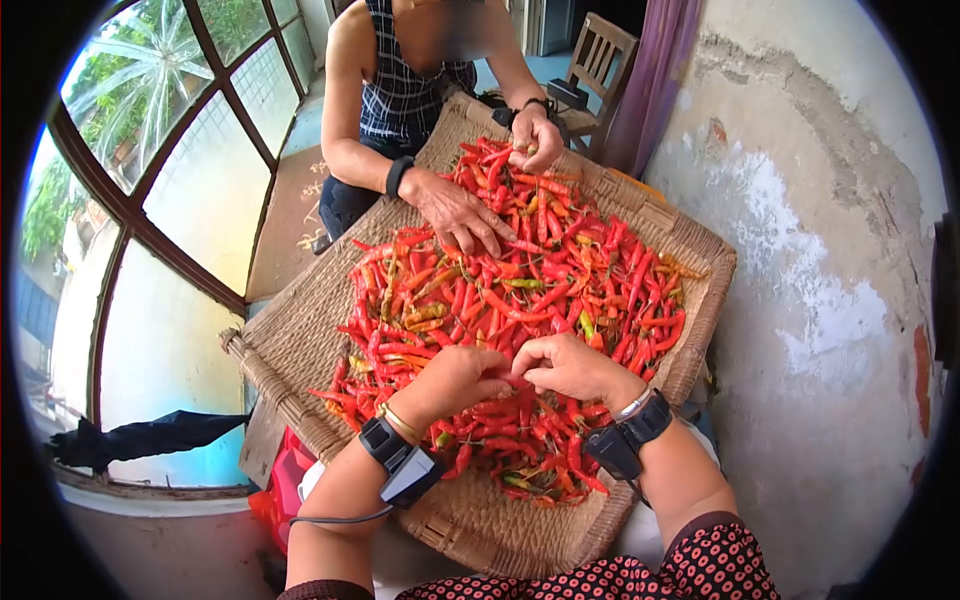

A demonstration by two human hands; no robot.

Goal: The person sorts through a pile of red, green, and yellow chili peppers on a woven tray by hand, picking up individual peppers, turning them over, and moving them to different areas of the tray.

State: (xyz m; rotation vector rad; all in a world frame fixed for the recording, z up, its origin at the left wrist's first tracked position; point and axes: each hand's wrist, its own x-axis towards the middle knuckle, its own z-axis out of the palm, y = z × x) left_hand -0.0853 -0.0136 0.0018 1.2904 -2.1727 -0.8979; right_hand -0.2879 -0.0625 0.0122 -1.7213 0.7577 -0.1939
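Observation:
A heap of red chili peppers (500, 300), with some orange, yellow and green ones, lies on a woven tray (290, 360). Over the near part of the heap, my left hand (460, 382) has its fingers bent together at a red pepper. Close beside it on the right, my right hand (565, 362) pinches at the same spot, thumb and forefinger together. The fingertips almost meet, and a red pepper seems to be between them, partly hidden. Both wrists carry black devices and bracelets.
Across the tray a co-worker (385, 100) has one hand (460, 210) on the peppers and another (536, 138) raised at the far edge. Windows (180, 250) stand left, a peeling wall (810, 230) right. A wooden chair (600, 60) is behind; a folded dark umbrella (160, 437) lies left.

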